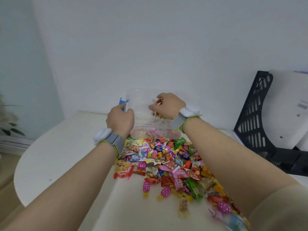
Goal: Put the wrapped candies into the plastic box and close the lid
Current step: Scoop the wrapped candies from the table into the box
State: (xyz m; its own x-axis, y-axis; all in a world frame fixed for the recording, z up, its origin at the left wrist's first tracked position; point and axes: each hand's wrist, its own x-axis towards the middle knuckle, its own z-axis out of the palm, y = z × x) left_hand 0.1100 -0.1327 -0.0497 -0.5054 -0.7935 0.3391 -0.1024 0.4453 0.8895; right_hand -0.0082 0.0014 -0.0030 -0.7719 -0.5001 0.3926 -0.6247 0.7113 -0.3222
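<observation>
The left hand (120, 120) grips the box (150, 117) at its left wall, steadying it on the counter (66, 155). The right hand (167, 105) hangs over it, fingers (152, 107) curled around candies to drop inside. The pile (166, 164) lies just near the box.

We see two bare forearms, no sleeves. The left wrist band (111, 140) is grey fabric with a thin lime-green edge cord and a small grey button or snap, carrying a white rounded plastic module (101, 135) on its outer side. The right wrist band (179, 121) matches: grey strap, green trim, white rounded module (190, 111) on top. Fingers show no rings.
</observation>
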